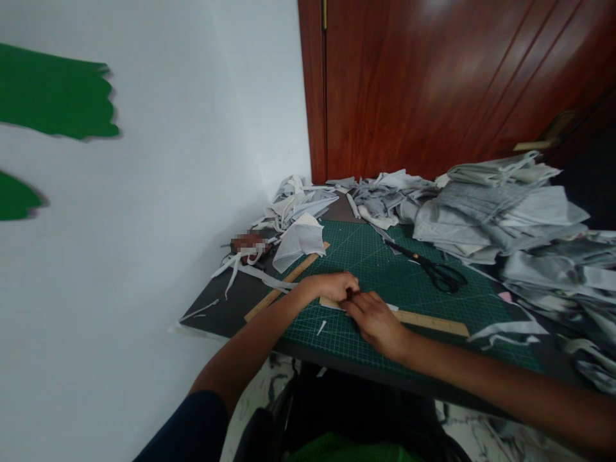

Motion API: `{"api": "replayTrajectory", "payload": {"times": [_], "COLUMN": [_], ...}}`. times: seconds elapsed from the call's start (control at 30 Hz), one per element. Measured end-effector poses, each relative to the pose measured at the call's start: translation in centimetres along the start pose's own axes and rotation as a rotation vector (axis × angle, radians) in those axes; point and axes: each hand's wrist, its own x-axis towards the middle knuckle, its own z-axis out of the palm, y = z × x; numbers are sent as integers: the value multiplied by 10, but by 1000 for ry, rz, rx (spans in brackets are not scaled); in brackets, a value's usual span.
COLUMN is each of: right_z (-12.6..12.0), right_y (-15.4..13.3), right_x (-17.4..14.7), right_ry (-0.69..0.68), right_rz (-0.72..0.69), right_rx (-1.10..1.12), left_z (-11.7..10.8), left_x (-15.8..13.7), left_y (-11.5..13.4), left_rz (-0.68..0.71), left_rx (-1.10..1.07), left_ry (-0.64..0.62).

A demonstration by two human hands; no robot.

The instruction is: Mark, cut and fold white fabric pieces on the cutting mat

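My left hand (337, 286) is closed, its knuckles up, at the middle of the green cutting mat (385, 346). What it grips is hidden; a small dark spot shows between the two hands. My right hand (378, 323) meets it from the right, fingers bent together over a narrow white fabric strip (393, 307). Beneath that strip lies a wooden ruler (433, 322), its right end sticking out past my hand. A second wooden ruler (269, 303) slants under my left forearm. Black-handled scissors (433, 269) rest on the mat to the right.
Grey and white fabric is piled high on the right (495, 212), with more scraps (399, 192) along the back. A folded pale piece (301, 244) lies at the left near a blurred brown object (249, 244). The white wall (168, 160) borders the table's left side.
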Motion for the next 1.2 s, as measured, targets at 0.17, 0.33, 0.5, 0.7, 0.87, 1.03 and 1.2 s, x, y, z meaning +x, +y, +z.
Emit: {"api": "replayTrajectory", "payload": {"times": [0.17,0.33,0.5,0.7,0.87,1.03,1.2], "right_z": [2,3,8,13,13,11,12], "right_y": [-1,1,4,3,2,1,1], "right_x": [5,5,4,6,8,13,14], "right_ry": [-3,31,90,123,72,39,52], "right_rz": [-30,-132,-237,-270,-278,-265,-285], "right_rx": [-69,-233,-304,-295,-290,-289,-286], "left_z": [-1,0,0,-1,0,2,5], "left_x": [2,4,5,6,6,7,9], "left_y": [1,-2,-3,-2,-3,-7,-12], "left_rz": [-8,-16,-27,-39,-54,-59,-75], "left_rx": [-9,-34,-81,-131,-159,-175,-181], "left_ry": [-4,-23,-38,-35,-32,-28,-33]}}
